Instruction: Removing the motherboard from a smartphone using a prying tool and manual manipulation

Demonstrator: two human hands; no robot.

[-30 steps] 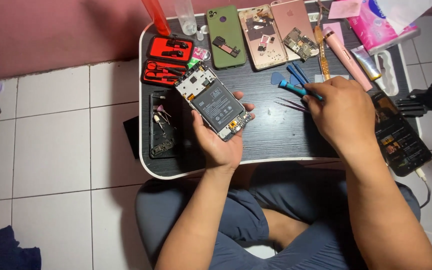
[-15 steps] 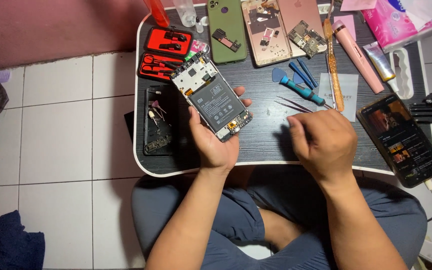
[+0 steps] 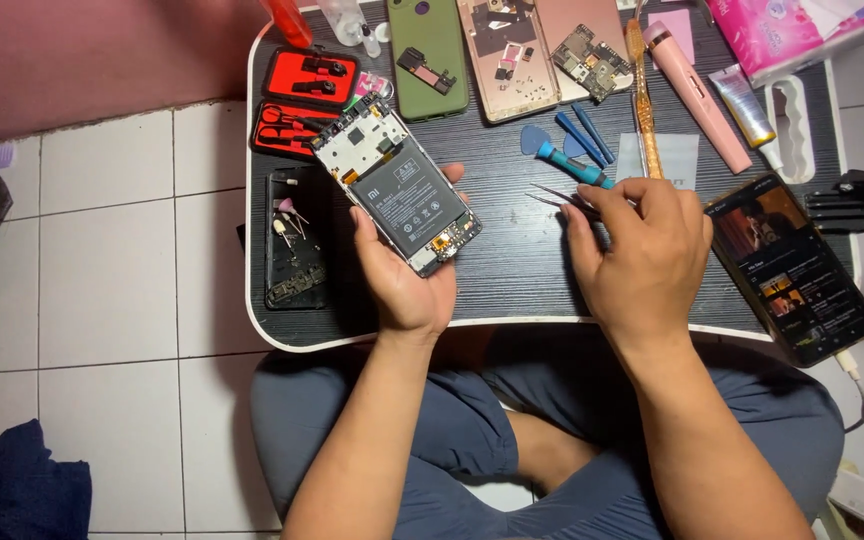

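Note:
My left hand (image 3: 404,280) holds an opened phone (image 3: 397,183) with its back off, battery and circuit board showing, tilted above the dark lap table (image 3: 512,270). My right hand (image 3: 642,250) rests on the table to the right of it, fingers curled at a pair of thin metal tweezers (image 3: 557,196) whose tips point left. A blue-handled screwdriver (image 3: 570,165) lies just beyond the tweezers.
A lit phone (image 3: 792,265) lies at the table's right edge. Further back lie a green phone case (image 3: 430,55), a pink phone frame (image 3: 497,55), a circuit board (image 3: 592,60), a red tool kit (image 3: 302,95), a pink pen-shaped tool (image 3: 692,90) and blue picks (image 3: 582,130). A black phone shell (image 3: 295,240) lies left.
My right hand drew back from the blue screwdriver toward the table's front, then went back up to the tweezers. The left hand kept holding the opened phone.

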